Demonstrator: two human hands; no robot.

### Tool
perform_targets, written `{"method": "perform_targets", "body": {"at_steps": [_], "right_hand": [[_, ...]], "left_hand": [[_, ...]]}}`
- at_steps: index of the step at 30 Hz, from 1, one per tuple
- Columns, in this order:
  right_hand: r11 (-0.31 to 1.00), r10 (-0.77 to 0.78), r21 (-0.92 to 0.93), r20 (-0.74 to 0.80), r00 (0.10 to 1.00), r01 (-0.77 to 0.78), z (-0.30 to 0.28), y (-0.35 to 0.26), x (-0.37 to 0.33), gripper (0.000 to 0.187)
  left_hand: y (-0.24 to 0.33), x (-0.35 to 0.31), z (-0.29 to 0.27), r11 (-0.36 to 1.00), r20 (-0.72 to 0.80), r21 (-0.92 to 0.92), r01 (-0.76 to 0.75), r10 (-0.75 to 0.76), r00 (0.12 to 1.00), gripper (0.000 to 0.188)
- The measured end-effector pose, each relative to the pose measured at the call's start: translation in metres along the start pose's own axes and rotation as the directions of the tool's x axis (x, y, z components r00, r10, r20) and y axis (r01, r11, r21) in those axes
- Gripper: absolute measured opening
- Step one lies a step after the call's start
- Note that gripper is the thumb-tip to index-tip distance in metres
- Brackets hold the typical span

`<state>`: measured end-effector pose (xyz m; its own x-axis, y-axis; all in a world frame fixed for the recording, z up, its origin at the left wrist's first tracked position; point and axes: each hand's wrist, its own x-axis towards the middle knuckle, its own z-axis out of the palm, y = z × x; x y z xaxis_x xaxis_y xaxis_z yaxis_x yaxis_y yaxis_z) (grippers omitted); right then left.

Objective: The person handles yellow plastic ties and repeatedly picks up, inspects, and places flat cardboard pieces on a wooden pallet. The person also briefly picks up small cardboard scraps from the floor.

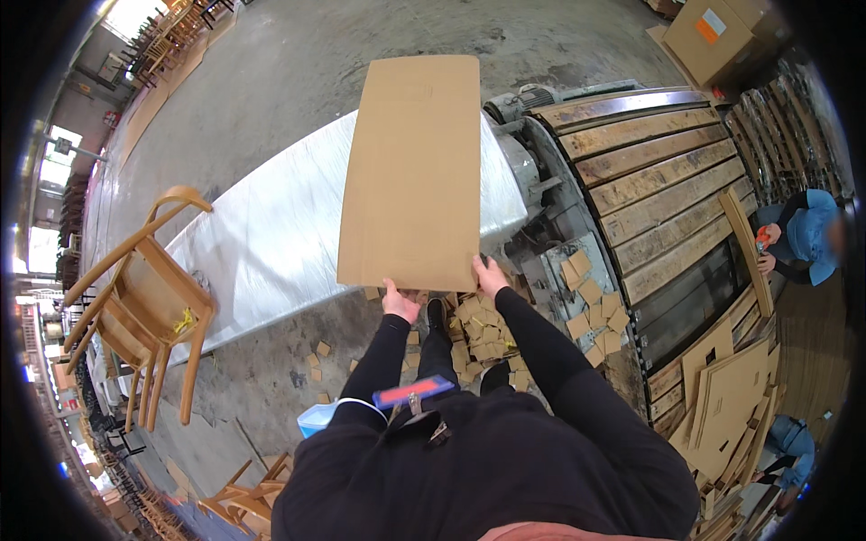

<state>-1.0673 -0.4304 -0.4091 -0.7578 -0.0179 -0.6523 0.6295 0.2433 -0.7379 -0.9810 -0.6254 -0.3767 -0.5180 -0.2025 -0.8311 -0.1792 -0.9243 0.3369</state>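
Note:
A large flat sheet of brown cardboard (410, 171) stretches out in front of me. My left hand (401, 301) grips its near left corner, and my right hand (489, 275) grips the near right corner. The sheet's far part extends over a long surface wrapped in shiny clear film (271, 198). At the left end of that surface a wooden chair (167, 279) is tipped over, with a bit of yellow material on it. The fingers under the cardboard are partly hidden.
To the right runs a wooden-slat conveyor (658, 171) with a motor (532, 101) at its far corner. Small cardboard squares (487, 334) are piled by my feet. Cardboard sheets (722, 406) lie on the conveyor's near part. Two people in blue (816, 239) work at the right.

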Motion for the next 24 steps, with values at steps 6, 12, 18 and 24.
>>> {"method": "perform_targets", "body": {"at_steps": [6,12,18,24], "right_hand": [[0.986,0.098,0.119,0.177,0.979,-0.12,0.072,0.002,-0.009,0.055],[0.969,-0.175,-0.172,0.029,0.984,0.177,0.072,-0.017,-0.011,0.033],[0.958,-0.033,0.285,0.21,0.977,-0.029,0.077,-0.032,-0.024,0.028],[0.972,-0.229,-0.005,0.22,0.948,0.235,0.095,-0.034,-0.089,0.03]], "left_hand": [[0.006,0.04,0.03,0.974,-0.163,-0.193,-0.117,0.086,0.983,0.059],[0.018,0.043,0.027,0.986,-0.088,-0.133,-0.102,0.091,0.992,0.051],[0.048,0.022,0.011,0.976,-0.048,-0.104,-0.193,0.188,0.981,0.058],[0.074,0.002,0.001,0.87,-0.184,0.043,-0.492,0.491,0.852,0.052]]}}
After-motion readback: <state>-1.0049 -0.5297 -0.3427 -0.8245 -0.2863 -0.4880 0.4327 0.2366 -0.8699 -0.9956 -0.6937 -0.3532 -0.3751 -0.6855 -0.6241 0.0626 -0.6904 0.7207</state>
